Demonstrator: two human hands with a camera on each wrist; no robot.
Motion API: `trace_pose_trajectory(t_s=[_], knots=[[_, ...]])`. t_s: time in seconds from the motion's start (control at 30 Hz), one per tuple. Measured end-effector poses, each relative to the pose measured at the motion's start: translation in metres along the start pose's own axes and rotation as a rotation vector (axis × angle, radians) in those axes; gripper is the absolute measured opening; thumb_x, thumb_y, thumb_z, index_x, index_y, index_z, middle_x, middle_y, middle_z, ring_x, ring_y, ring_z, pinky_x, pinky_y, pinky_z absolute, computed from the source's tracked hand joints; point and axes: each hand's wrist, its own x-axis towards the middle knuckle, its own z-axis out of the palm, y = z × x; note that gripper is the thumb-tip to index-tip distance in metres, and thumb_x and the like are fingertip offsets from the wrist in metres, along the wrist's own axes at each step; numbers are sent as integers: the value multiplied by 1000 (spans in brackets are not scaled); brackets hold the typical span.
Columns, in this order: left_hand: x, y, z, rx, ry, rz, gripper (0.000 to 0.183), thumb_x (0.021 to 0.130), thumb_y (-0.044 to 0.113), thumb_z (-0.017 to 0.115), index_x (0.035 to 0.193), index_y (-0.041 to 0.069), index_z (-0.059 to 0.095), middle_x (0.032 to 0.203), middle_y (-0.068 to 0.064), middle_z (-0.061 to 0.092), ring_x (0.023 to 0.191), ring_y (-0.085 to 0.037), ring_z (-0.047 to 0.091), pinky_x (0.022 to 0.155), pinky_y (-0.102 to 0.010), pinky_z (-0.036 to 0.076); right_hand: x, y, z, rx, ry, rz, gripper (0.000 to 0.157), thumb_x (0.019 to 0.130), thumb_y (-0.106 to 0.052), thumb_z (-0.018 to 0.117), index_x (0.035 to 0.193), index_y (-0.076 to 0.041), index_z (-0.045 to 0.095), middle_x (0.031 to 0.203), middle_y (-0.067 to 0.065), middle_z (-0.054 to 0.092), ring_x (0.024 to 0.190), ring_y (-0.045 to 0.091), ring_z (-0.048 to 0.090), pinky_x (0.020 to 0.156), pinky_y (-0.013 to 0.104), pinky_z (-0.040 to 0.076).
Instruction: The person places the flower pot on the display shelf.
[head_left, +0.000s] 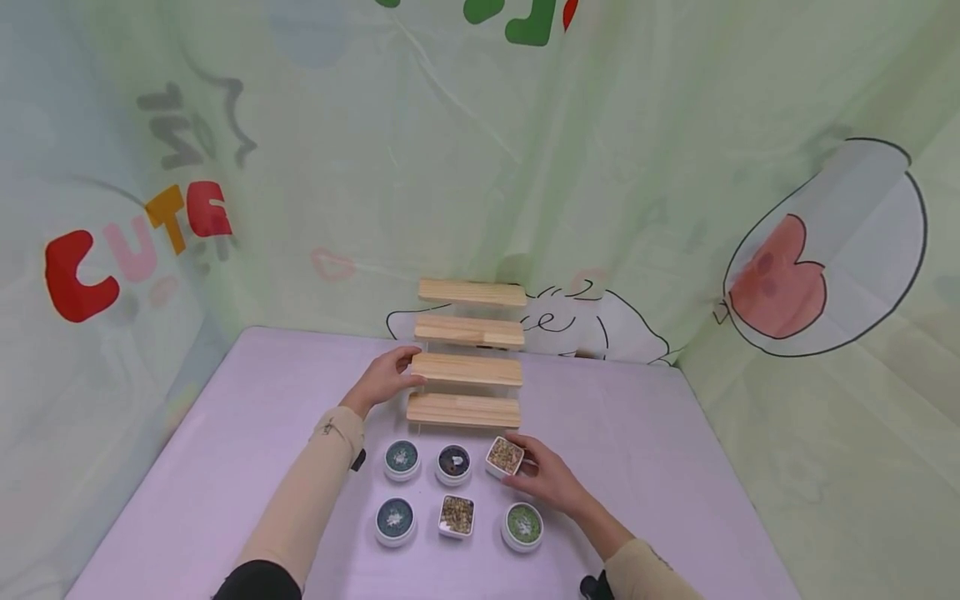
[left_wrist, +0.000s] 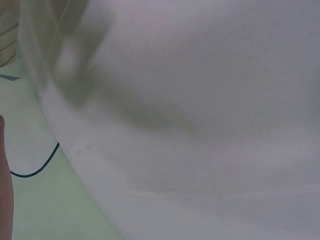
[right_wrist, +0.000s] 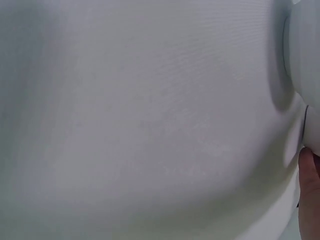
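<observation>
A stepped wooden shelf [head_left: 467, 369] with several pale boards stands at the back of the table. My left hand [head_left: 384, 377] is at its left side, thumb and fingers gripping the end of one of the lower boards. In front of the shelf, my right hand [head_left: 553, 477] holds a square white pot [head_left: 505, 457] with tan, grainy contents between thumb and fingers. The pot looks slightly turned; whether it touches the table I cannot tell. In the right wrist view, a finger [right_wrist: 309, 185] touches a white pot [right_wrist: 313, 131]. The left wrist view shows mostly cloth.
Round white pots with dark green tops [head_left: 402, 460] [head_left: 395, 522] stand on the left. A dark-topped round pot [head_left: 453, 464] and a square pot [head_left: 456, 516] are in the middle, a green-topped pot [head_left: 522, 526] front right. Printed curtains [head_left: 645, 208] enclose the lilac table [head_left: 615, 417].
</observation>
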Motion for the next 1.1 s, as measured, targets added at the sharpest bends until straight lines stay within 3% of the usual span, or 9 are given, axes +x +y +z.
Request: trace_pose_trajectory(t_s=[0.33,0.6,0.77,0.93,1.1], knots=[[-1,1,-1,1,-7,-5,69,87,19,76,144,-2,43,146,-20,45,135,-34,43,114,-39,37,4,-23,-10,-36,39,-94,65,82,-9,79,137,6,47,133,26,52,116,38,57,98,42,52],[1,-1,-2,2,-12,-10,69,87,19,76,144,-2,43,146,-20,45,135,-34,44,114,-39,38,12,-46,-14,-54,92,-100,63,81,-6,80,135,4,49,131,22,55,114,35,59,97,39,53],[1,0,-3,-1,-8,-1,69,87,19,76,143,-3,44,145,-21,46,134,-34,44,113,-39,38,23,-64,-16,-23,163,-30,63,79,-4,80,135,2,51,129,21,57,111,33,61,96,39,54],[1,0,-2,-2,-4,-5,69,86,20,77,143,-2,44,145,-21,46,134,-34,44,114,-39,37,36,-80,-20,74,213,102,65,80,-6,79,138,-2,50,125,18,59,114,32,61,95,37,55],[1,0,-2,1,-6,-2,70,86,20,77,143,-2,44,146,-21,46,134,-34,44,114,-39,37,50,-94,-25,106,247,148,68,81,-10,79,141,-4,48,124,17,60,114,30,60,96,37,54]])
